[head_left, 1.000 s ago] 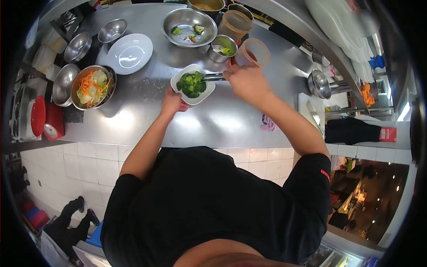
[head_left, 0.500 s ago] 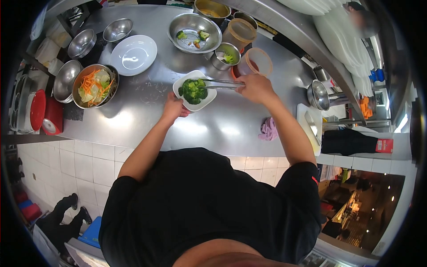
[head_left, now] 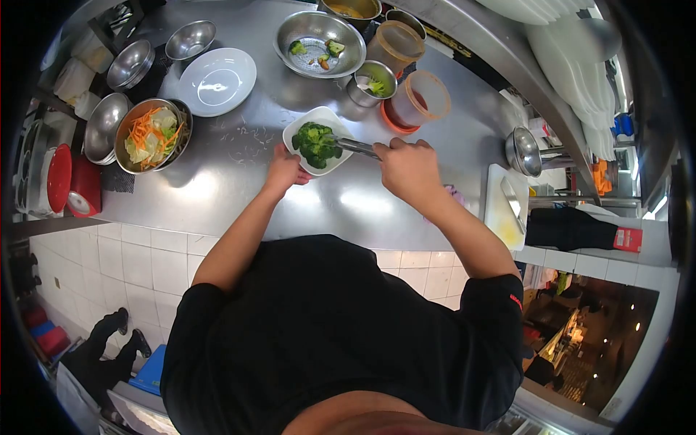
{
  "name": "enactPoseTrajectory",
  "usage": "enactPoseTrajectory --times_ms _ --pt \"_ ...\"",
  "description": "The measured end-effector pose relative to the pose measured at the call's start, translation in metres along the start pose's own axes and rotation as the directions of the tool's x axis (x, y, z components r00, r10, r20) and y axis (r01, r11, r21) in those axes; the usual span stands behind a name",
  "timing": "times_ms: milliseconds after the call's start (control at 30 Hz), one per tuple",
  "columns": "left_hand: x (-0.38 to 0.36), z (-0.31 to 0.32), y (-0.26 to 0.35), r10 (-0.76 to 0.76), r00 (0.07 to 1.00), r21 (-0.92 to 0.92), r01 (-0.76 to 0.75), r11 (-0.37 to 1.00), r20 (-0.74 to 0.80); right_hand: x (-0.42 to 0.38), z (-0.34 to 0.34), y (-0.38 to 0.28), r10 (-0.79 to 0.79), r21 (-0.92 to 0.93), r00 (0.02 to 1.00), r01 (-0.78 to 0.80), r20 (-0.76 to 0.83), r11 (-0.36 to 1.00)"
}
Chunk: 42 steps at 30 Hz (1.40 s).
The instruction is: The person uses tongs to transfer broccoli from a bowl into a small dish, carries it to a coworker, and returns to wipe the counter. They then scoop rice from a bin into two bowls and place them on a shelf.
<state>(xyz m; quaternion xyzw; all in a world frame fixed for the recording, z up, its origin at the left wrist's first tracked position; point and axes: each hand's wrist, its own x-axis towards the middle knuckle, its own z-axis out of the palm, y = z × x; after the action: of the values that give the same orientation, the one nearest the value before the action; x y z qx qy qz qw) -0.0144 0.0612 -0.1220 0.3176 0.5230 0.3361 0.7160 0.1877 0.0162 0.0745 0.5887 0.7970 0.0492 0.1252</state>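
A small white square dish (head_left: 309, 119) heaped with green broccoli (head_left: 316, 142) sits on the steel counter (head_left: 239, 181) in front of me. My left hand (head_left: 284, 169) holds its near left edge. Metal tongs (head_left: 353, 146) are gripped in my right hand (head_left: 408, 169), and their tips reach into the broccoli from the right.
Behind the dish stand a steel colander bowl (head_left: 319, 43) with a few vegetable pieces, a small steel cup (head_left: 370, 81) and plastic tubs (head_left: 423, 98). To the left are an empty white plate (head_left: 217, 81), a bowl of mixed vegetables (head_left: 150, 135) and stacked steel bowls (head_left: 131, 64). A white board (head_left: 503, 206) lies right.
My right hand has drawn back toward me and to the lower right, so the tongs now slant into the broccoli from below right. The left hand stays on the dish.
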Motion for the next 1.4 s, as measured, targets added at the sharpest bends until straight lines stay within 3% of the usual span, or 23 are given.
enactPoseTrajectory --times_ms 133,200,233,300,433,500,600,833,900,933,1000,1200,1400 --pt "-0.001 0.000 0.000 0.012 1.000 -0.008 -0.012 1.000 -0.003 0.000 -0.005 0.010 0.063 0.136 0.990 -0.046 -0.124 0.990" --pt "-0.002 0.000 0.001 0.004 1.000 -0.014 -0.004 1.000 0.001 0.008 -0.008 0.024 0.241 0.259 0.967 -0.256 0.086 0.931" --pt "-0.001 0.000 0.000 0.007 1.000 -0.014 -0.007 1.000 0.003 0.011 -0.004 0.030 0.243 0.257 0.966 -0.257 0.084 0.932" --pt "0.002 -0.001 -0.003 0.015 1.000 -0.009 -0.015 1.000 0.009 0.015 0.012 0.040 0.234 0.345 0.946 -0.302 0.224 0.889" --pt "-0.001 -0.001 0.000 0.015 1.000 0.002 -0.015 1.000 0.000 0.006 0.018 0.027 0.228 0.344 0.957 -0.278 0.179 0.897" --pt "-0.003 0.001 0.001 0.022 1.000 -0.003 -0.022 1.000 0.004 -0.002 0.014 0.015 0.174 0.200 0.985 -0.166 -0.023 0.966" --pt "-0.003 0.002 0.002 0.005 1.000 0.005 -0.005 1.000 -0.014 -0.009 0.022 0.006 0.102 0.112 0.993 -0.094 -0.066 0.989" --pt "-0.001 -0.001 -0.001 0.000 1.000 0.001 0.000 1.000 0.008 -0.006 0.004 0.025 0.214 0.259 0.976 -0.197 -0.039 0.946" --pt "0.001 -0.003 -0.002 0.005 1.000 -0.022 -0.005 1.000 0.020 0.002 -0.012 0.030 0.321 0.255 0.938 -0.344 0.127 0.904" --pt "0.002 -0.003 -0.003 0.010 1.000 -0.024 -0.009 1.000 0.019 0.007 -0.019 0.032 0.320 0.253 0.939 -0.341 0.123 0.905" --pt "0.002 -0.003 -0.005 0.002 1.000 -0.024 -0.002 1.000 0.017 0.019 -0.029 0.037 0.357 0.336 0.934 -0.341 0.015 0.878" --pt "0.001 -0.004 -0.006 -0.001 1.000 -0.044 0.002 0.999 0.016 0.113 -0.023 0.067 0.360 0.271 0.923 -0.315 -0.137 0.910" --pt "0.005 -0.008 -0.002 0.040 0.998 0.013 -0.039 0.999 -0.042 0.218 0.012 0.079 0.392 0.118 0.916 -0.381 -0.085 0.917"
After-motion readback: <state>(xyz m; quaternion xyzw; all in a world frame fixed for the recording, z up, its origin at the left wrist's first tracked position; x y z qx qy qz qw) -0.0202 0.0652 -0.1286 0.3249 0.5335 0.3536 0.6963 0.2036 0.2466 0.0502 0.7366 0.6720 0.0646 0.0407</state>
